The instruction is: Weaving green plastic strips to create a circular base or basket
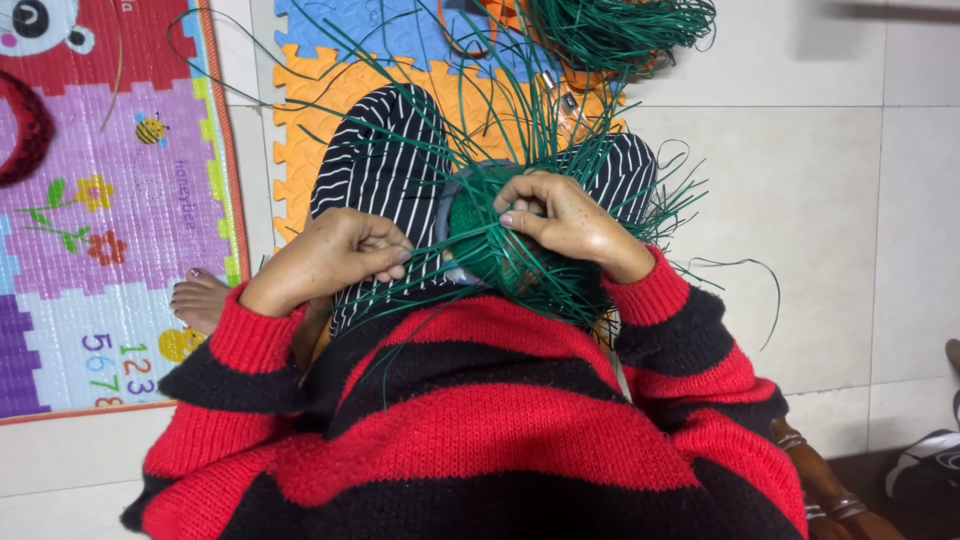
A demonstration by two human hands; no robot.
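Green plastic cord strands [560,190], thin and springy, fan out from a round half-woven green basket [490,235] on the striped lap. At nine o'clock of it the left hand [335,255] pinches several strands; the right hand [565,220] presses its fingers clenched onto the weave. It looks light, and steadiest held at the woven core.

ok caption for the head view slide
Left hand and right hand weaving green strands around a round form on the lap.

Left hand [335,255] pinches green strands [560,130]; right hand [565,220] presses what seems a woven green bundle [480,235].
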